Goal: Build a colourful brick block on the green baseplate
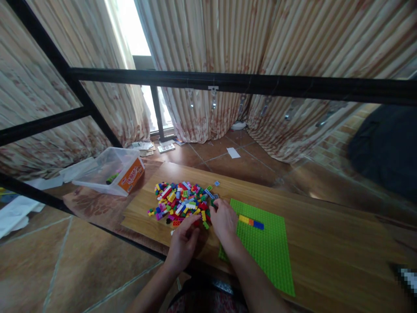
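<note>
A heap of small multicoloured building bricks (182, 198) lies on the wooden table. My left hand (184, 243) is at the near edge of the heap, its index finger and thumb apart and nothing visible between them. At the right edge of the heap my right hand (224, 219) reaches in with bent, parted fingers; its fingertips are close to loose bricks, and I see nothing held. Just right of that hand lies a green baseplate (267, 248), partly covered by my right forearm. A row of yellow, orange and blue bricks (250, 222) sits on its upper part.
A clear plastic box (107, 187) with an orange label stands left of the wooden table (325, 243). Black metal bars (276, 84) cross in front of the patterned curtains (228, 39). Papers (166, 148) lie on the tiled floor, and a dark shape (384, 148) is at right.
</note>
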`<state>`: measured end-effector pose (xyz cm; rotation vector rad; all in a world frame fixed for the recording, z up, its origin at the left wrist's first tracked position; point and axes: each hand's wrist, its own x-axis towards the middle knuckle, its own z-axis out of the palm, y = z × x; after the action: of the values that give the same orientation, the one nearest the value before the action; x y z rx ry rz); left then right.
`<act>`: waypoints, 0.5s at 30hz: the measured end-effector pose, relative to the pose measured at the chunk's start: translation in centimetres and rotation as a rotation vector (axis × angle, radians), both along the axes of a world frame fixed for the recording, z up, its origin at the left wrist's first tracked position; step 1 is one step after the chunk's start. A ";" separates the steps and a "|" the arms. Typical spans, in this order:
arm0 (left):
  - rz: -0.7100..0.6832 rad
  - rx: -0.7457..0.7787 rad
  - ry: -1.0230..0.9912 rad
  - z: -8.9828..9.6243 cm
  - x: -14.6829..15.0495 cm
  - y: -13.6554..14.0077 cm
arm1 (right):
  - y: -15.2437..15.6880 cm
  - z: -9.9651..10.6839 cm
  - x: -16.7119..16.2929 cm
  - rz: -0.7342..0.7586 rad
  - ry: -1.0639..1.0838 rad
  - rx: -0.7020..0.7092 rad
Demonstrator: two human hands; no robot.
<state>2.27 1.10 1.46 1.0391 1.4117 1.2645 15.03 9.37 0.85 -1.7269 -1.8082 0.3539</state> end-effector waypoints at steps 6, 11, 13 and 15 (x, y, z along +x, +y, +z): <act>-0.009 0.069 0.110 -0.5 -0.3 -0.4 | -2.2 0.7 1.8 0.005 0.355 0.006; -0.015 0.140 0.201 0.4 0.5 -0.4 | -6.0 1.0 5.0 -0.084 0.989 -0.220; -0.082 0.149 0.227 0.9 1.4 -0.3 | -7.6 1.3 5.8 -0.149 1.190 -0.304; -0.188 0.136 0.241 1.3 2.7 -0.3 | -9.1 1.8 6.2 -0.171 1.307 -0.360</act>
<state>4.96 0.78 2.72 1.4217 1.3826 1.1385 21.26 0.27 2.67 -1.2526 -0.6452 1.3883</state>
